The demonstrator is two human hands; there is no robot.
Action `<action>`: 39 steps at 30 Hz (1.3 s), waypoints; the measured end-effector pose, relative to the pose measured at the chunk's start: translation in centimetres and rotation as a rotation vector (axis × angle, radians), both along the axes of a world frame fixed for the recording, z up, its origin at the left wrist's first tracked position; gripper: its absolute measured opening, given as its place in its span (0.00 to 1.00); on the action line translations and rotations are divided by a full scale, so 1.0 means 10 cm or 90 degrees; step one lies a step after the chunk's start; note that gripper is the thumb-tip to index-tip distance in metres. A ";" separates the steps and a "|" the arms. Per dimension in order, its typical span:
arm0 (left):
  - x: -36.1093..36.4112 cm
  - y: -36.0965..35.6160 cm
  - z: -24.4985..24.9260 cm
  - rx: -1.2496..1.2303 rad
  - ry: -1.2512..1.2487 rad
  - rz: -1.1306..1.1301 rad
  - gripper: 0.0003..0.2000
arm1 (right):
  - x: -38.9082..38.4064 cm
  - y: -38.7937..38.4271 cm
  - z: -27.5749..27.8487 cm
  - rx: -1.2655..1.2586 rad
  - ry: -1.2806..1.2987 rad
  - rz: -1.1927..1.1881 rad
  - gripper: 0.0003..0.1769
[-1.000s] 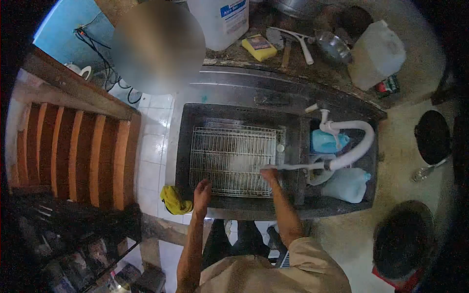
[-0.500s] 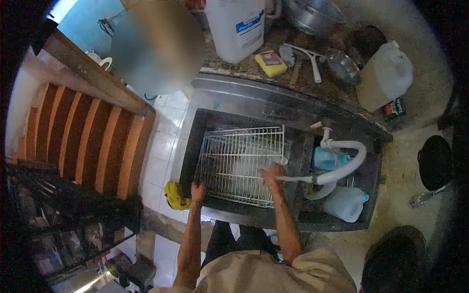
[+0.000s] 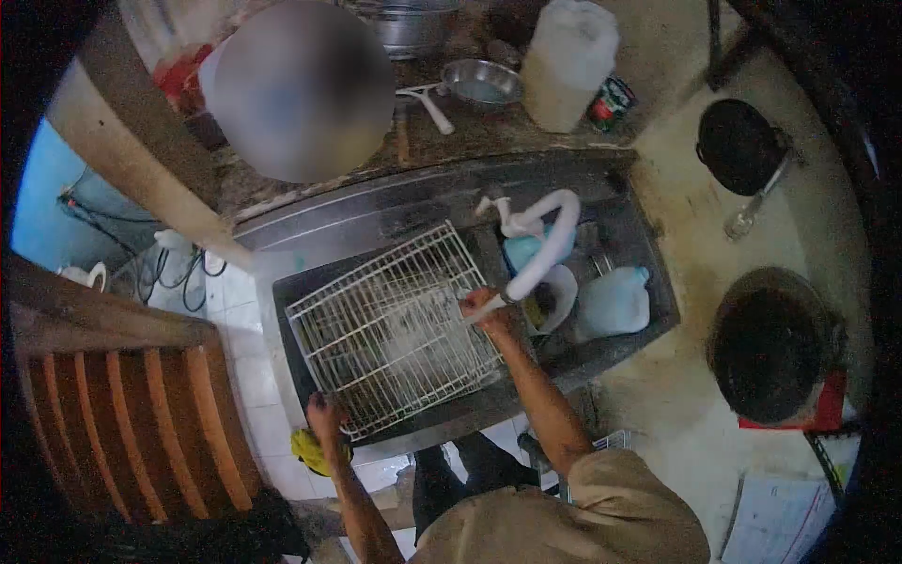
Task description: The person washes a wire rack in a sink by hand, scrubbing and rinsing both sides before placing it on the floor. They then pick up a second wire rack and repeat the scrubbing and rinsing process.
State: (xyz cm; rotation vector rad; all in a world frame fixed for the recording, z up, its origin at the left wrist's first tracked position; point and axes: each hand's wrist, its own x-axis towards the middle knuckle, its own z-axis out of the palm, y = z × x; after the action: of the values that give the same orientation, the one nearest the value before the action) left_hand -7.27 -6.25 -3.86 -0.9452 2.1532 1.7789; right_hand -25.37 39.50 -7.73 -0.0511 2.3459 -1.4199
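Note:
A white wire rack [image 3: 395,350] lies slanted over the left basin of the dark sink [image 3: 451,179]. My left hand [image 3: 326,419] is closed on its near left corner. At the rack's right edge, my right hand [image 3: 486,308] has its fingers curled around the wires. The thick white faucet pipe [image 3: 556,230] bends down toward the right hand, and a pale stream seems to run from its end over the fingers. A yellow cloth [image 3: 308,453] hangs on the sink's front rim, just below my left hand.
A bluish jug [image 3: 613,303], a blue container [image 3: 522,249] and a white bowl [image 3: 556,299] sit in the right basin. Behind the sink stand a metal pan [image 3: 481,83], a white squeegee-like tool [image 3: 434,111] and a large jug [image 3: 568,66]. Dark pans [image 3: 769,343] hang at right.
The view has turned and shifted right. The rack has come up nearer and tilted, its left side swung toward me, with both hands moving along with it.

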 end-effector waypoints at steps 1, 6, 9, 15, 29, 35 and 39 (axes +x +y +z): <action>-0.04 0.01 0.48 -0.021 -0.001 -0.007 0.22 | 0.00 -0.11 -0.40 -0.155 -0.050 -0.153 0.10; 0.03 -0.19 1.04 -0.131 -0.006 0.011 0.16 | 0.50 -0.52 0.21 -0.321 -0.017 -0.358 0.09; 0.15 -0.14 1.05 0.008 0.037 0.132 0.21 | 0.81 -0.41 0.39 0.032 0.049 -0.210 0.13; -0.14 0.96 2.11 0.356 0.102 -0.005 0.28 | 0.84 -0.80 0.10 -0.014 -0.027 -0.172 0.12; -1.33 3.34 1.87 0.211 0.134 -0.207 0.26 | 0.02 1.29 1.55 0.041 0.382 -0.417 0.10; -1.29 2.90 1.49 0.323 0.066 -0.082 0.19 | 0.05 2.00 0.57 -0.100 0.098 -0.307 0.12; -1.04 2.52 1.76 0.325 0.016 -0.078 0.23 | 0.35 1.97 -0.23 0.160 0.037 -0.300 0.14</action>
State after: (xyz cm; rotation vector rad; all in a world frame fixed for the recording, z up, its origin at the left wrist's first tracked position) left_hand -17.71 18.92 13.74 -0.6501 1.5947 2.1277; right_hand -21.84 59.20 -9.98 0.5719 2.6818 -1.3117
